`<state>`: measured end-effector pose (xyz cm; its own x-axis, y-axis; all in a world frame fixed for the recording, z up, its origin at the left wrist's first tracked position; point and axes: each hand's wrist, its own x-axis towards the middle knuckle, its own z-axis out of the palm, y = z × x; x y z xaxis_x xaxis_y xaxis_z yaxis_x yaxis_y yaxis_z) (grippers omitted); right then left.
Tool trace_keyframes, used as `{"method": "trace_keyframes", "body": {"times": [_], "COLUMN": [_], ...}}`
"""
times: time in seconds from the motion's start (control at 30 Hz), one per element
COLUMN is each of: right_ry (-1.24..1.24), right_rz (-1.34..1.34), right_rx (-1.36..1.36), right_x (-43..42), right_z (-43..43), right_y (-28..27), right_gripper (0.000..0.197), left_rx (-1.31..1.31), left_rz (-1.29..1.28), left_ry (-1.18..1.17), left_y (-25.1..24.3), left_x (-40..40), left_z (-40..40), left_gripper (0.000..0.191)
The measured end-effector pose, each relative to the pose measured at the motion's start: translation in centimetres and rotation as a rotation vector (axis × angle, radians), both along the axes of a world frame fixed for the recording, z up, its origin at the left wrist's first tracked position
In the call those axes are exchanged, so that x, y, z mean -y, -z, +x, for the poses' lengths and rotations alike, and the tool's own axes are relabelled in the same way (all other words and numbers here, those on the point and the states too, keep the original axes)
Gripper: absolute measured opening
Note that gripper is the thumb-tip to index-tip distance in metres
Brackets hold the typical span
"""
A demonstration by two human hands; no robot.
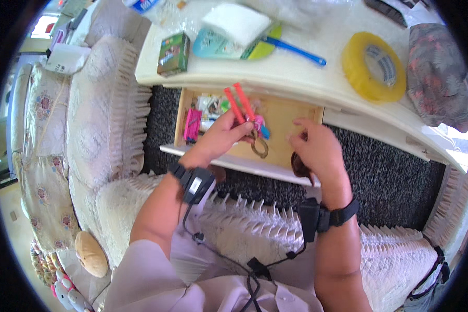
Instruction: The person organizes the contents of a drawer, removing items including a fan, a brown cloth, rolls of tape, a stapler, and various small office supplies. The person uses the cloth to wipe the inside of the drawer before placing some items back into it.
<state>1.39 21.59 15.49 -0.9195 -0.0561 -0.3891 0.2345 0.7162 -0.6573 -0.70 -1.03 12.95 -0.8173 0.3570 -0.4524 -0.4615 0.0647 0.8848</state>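
Observation:
My left hand grips two red-orange strips that point up and away, above an open wooden drawer. A brown ring hangs below its fingertips, and pink and blue small items are beside them. Over the drawer's right end is my right hand, fingers curled, with a dark brown item under the palm; part of that item is hidden by the hand. At the drawer's left end lie a bright pink plastic item and small packets.
The white table top above the drawer holds a green box, a white pad, a blue-handled tool, a yellow tape roll and a grey patterned bundle. Frilled sofa covers lie left and below.

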Motion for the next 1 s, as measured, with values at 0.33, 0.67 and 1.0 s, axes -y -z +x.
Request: {"method": "trace_keyframes", "body": {"times": [0.33,0.67,1.0], "right_ry": [-0.025,-0.023,0.24], "right_rz": [0.001,-0.035,-0.388], "right_rx": [0.01,0.026,-0.169], "right_x": [1.1,1.1,2.5], "right_z": [0.1,0.0,-1.3], "right_y": [-0.6,-1.6,-2.6], "right_gripper": [0.04,0.04,0.036], "left_rx": [-0.029,0.067,0.061], "left_rz": [0.16,0.199,0.259], "left_ry": [-0.457,-0.777,-0.71], "left_y": [-6.6,-3.8,-4.0], "left_x": [-5.7,-3.1,-2.0], "left_z": [-5.5,-7.7,-7.1], "left_gripper": [0.023,0.016,0.016]}}
